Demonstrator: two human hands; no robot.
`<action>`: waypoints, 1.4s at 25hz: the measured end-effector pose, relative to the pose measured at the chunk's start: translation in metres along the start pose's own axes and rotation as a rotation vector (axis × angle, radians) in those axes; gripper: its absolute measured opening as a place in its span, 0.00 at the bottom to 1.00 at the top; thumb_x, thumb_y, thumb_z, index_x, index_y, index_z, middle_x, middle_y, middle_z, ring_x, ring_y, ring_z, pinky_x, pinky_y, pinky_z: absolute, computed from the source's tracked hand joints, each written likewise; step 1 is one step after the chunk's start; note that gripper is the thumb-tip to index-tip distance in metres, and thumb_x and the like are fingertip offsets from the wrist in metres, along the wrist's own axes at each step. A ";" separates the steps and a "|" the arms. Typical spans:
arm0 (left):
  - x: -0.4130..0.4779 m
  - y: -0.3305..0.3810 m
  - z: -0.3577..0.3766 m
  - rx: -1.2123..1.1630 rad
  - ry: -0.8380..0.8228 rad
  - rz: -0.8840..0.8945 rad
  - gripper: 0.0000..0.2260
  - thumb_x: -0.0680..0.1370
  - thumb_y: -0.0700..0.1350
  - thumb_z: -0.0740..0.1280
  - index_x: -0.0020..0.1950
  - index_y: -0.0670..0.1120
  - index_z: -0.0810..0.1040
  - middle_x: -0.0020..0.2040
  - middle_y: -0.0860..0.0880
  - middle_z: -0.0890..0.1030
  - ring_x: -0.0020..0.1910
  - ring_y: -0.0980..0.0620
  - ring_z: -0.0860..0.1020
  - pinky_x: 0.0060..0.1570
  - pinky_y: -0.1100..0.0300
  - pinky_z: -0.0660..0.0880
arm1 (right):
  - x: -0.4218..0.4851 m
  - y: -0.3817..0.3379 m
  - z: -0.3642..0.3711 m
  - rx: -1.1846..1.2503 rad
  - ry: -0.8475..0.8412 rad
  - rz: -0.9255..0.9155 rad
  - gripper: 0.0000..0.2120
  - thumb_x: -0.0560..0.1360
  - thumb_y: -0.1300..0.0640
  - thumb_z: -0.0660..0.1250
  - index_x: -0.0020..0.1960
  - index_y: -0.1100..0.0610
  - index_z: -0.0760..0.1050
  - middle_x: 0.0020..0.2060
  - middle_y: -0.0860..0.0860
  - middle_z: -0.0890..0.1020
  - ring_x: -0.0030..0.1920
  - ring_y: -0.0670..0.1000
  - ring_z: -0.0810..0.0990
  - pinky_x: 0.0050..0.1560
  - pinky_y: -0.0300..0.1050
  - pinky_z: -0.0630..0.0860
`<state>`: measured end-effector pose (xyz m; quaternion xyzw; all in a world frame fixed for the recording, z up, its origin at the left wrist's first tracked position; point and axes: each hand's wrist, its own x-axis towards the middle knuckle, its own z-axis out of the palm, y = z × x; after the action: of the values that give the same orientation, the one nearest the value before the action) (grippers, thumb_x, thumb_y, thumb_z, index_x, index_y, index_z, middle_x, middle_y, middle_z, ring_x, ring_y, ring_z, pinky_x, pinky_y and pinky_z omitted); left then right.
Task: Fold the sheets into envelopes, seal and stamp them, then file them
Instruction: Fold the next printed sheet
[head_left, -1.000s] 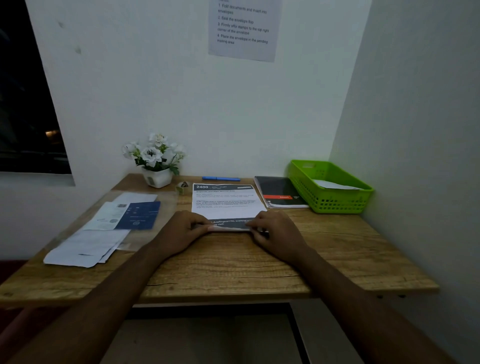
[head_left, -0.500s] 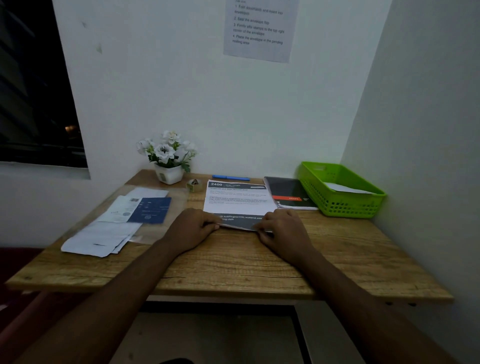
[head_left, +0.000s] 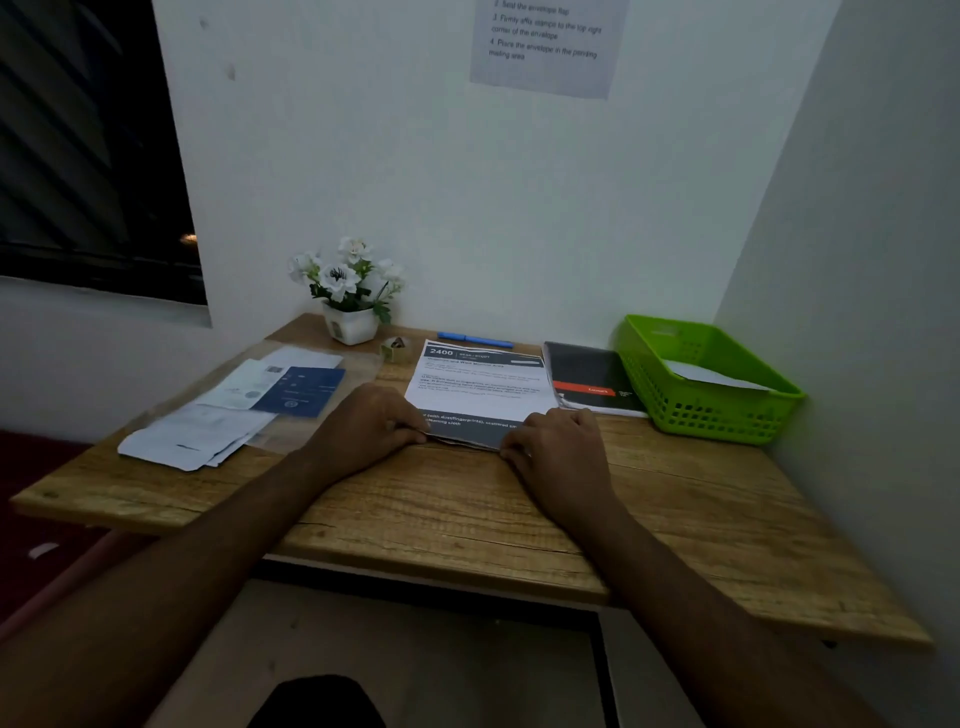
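Note:
A printed sheet (head_left: 480, 382) with a dark header and a dark band at its near end lies on the wooden desk (head_left: 467, 514). My left hand (head_left: 366, 428) pinches the sheet's near left corner. My right hand (head_left: 558, 449) pinches its near right corner, and the near edge is lifted slightly off the wood. A pile of white envelopes and papers (head_left: 192, 441) with a blue booklet (head_left: 304, 391) on it lies at the left. A green basket (head_left: 701, 379) at the right holds a white envelope (head_left: 711, 375).
A white pot of flowers (head_left: 350, 296), a small tape roll (head_left: 394, 347) and a blue pen (head_left: 475, 340) stand along the back wall. A dark notebook (head_left: 589, 379) lies between the sheet and the basket. Walls close the back and right sides.
The camera has shifted, so the desk sits further right in view. Both hands stay on the sheet's near corners, and its near edge has lifted slightly.

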<state>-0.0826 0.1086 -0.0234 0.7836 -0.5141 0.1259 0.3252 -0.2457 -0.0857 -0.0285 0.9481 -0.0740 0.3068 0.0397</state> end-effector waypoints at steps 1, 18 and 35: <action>0.000 0.001 0.000 -0.029 -0.001 -0.037 0.08 0.67 0.44 0.77 0.45 0.48 0.85 0.42 0.52 0.85 0.39 0.64 0.78 0.42 0.76 0.70 | -0.001 0.001 0.000 0.021 -0.002 0.014 0.08 0.77 0.47 0.65 0.50 0.46 0.82 0.46 0.45 0.84 0.50 0.48 0.77 0.55 0.48 0.64; 0.000 -0.001 -0.003 -0.020 0.077 0.132 0.04 0.73 0.43 0.71 0.44 0.45 0.85 0.39 0.50 0.84 0.37 0.55 0.79 0.46 0.52 0.76 | 0.000 -0.003 -0.004 0.156 0.060 0.108 0.04 0.77 0.52 0.66 0.51 0.47 0.78 0.45 0.45 0.84 0.46 0.48 0.78 0.51 0.42 0.61; -0.040 0.024 -0.027 -0.012 0.249 0.209 0.09 0.74 0.46 0.66 0.51 0.48 0.83 0.49 0.53 0.84 0.52 0.57 0.79 0.63 0.56 0.62 | -0.062 0.004 -0.057 0.102 0.291 0.003 0.03 0.73 0.58 0.72 0.46 0.52 0.83 0.44 0.47 0.85 0.46 0.52 0.81 0.46 0.51 0.72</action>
<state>-0.1173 0.1488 -0.0150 0.7023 -0.5493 0.2519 0.3763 -0.3284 -0.0755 -0.0187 0.8942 -0.0534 0.4444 0.0015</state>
